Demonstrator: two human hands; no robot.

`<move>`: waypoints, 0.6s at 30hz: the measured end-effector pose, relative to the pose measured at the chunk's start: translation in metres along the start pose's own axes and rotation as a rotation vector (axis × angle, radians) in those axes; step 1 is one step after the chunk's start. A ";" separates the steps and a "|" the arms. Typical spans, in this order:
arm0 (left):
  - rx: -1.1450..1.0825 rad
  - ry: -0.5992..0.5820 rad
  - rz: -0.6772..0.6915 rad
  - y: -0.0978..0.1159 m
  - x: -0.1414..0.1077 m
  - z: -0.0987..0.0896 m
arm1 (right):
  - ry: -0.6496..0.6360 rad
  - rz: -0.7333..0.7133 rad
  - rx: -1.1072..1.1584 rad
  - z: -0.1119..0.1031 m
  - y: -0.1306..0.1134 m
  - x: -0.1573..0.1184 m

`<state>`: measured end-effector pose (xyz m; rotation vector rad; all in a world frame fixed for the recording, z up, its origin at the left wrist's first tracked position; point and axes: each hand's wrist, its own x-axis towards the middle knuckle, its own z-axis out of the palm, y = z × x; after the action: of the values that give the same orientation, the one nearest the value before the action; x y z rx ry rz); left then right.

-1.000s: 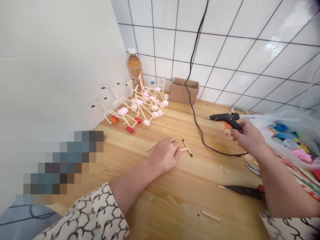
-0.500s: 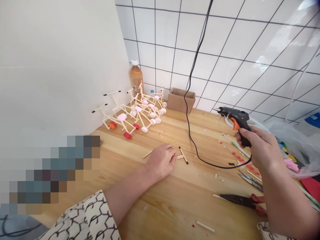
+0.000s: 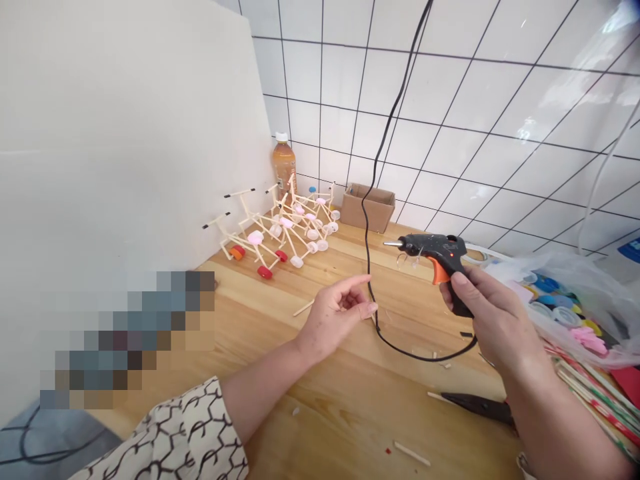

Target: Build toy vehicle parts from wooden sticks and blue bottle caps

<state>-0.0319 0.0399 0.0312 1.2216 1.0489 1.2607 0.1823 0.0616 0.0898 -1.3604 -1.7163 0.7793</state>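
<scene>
My right hand [image 3: 500, 320] is wrapped round the handle of a black hot glue gun [image 3: 435, 252] with an orange trigger and a lit red light; its nozzle points left. Thin glue strings hang below the nozzle. My left hand [image 3: 333, 313] is over the wooden table, index finger stretched out and thumb apart, the other fingers curled. Its fingertips are beside the black cord [image 3: 371, 267]; whether they touch it I cannot tell. A thin wooden stick [image 3: 303, 308] lies just left of this hand. The T-shaped stick piece seen earlier is mostly hidden.
Several stick-built little vehicles with bottle-cap wheels [image 3: 265, 272] stand at the back left, before a drink bottle [image 3: 285, 163]. A cardboard box [image 3: 367, 208] is by the tiled wall. On the right are a plastic bag of caps [image 3: 565, 313], striped straws [image 3: 595, 393] and dark-bladed scissors [image 3: 477, 407].
The glue gun has moved left, nearer my left hand. My left hand has lifted its index finger and spread its thumb, and the T-shaped stick piece is no longer plainly visible.
</scene>
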 end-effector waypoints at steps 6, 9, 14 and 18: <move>-0.236 -0.086 -0.023 0.024 0.006 0.011 | -0.014 -0.066 -0.055 0.004 -0.014 -0.011; -0.293 -0.144 -0.018 0.030 0.012 0.023 | -0.005 -0.062 -0.072 0.003 -0.015 -0.014; -0.375 -0.050 0.012 0.031 0.019 0.031 | 0.044 -0.066 -0.069 -0.006 -0.014 -0.010; -0.316 0.014 -0.040 0.025 0.013 0.009 | 0.208 -0.059 -0.035 -0.030 -0.014 -0.005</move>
<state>-0.0249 0.0507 0.0581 0.9473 0.8413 1.3471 0.2020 0.0532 0.1149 -1.3575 -1.6051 0.5562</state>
